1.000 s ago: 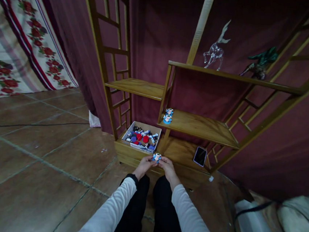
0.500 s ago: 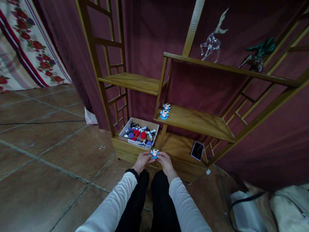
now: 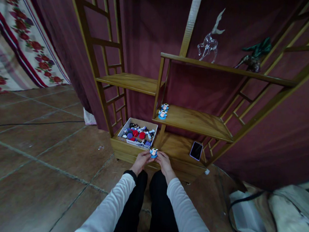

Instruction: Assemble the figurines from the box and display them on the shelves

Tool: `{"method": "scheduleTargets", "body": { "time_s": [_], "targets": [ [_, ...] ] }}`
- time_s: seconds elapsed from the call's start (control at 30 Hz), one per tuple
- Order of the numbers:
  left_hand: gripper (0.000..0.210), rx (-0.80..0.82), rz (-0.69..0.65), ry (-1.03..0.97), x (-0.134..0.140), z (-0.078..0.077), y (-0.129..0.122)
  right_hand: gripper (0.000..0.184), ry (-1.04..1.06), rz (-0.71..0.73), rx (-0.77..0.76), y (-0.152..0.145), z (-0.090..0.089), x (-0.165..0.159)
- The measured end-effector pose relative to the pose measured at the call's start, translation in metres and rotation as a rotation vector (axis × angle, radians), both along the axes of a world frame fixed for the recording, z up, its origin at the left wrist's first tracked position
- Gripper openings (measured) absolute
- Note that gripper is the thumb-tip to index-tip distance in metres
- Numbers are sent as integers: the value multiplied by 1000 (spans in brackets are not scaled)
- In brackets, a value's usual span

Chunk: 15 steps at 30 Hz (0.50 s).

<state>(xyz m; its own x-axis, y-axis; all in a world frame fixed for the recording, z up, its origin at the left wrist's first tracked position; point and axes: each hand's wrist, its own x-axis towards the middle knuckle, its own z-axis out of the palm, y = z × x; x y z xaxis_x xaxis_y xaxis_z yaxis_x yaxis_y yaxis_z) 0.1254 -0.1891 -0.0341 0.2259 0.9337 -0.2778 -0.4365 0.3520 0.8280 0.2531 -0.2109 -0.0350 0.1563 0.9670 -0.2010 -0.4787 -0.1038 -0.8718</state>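
Observation:
Between my left hand (image 3: 141,161) and my right hand (image 3: 164,161) is a small blue-and-white figurine (image 3: 153,152) on a blue round base. The fingertips of both hands grip it from its two sides, just in front of the lower shelf. Two like figurines stand one behind the other at the left end of the middle shelf (image 3: 197,122); the front one (image 3: 162,114) is nearer the shelf edge. A shallow cardboard box (image 3: 143,123) full of small figures with red, purple and blue bases sits to the left, beyond my left hand.
A phone (image 3: 196,150) lies on the lower shelf (image 3: 175,145) at the right. Higher up stand a clear deer ornament (image 3: 209,46) and a dark green-and-brown ornament (image 3: 254,56). A bag (image 3: 289,216) lies on the floor at right; a cable (image 3: 33,123) runs at left.
The whole view has shifted slightly to the right, so things appear a little further left. Both hands still hold the figurine in nearly the same place.

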Motion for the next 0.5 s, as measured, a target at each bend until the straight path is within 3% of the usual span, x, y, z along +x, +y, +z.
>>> {"method": "scheduleTargets", "body": {
  "time_s": [0.27, 0.5],
  "targets": [
    [39, 218, -77, 180, 5, 5, -4, 37, -31, -24, 20, 3, -7, 4],
    [36, 538, -69, 768, 5, 10, -12, 32, -3, -23, 31, 2, -10, 10]
  ]
}}
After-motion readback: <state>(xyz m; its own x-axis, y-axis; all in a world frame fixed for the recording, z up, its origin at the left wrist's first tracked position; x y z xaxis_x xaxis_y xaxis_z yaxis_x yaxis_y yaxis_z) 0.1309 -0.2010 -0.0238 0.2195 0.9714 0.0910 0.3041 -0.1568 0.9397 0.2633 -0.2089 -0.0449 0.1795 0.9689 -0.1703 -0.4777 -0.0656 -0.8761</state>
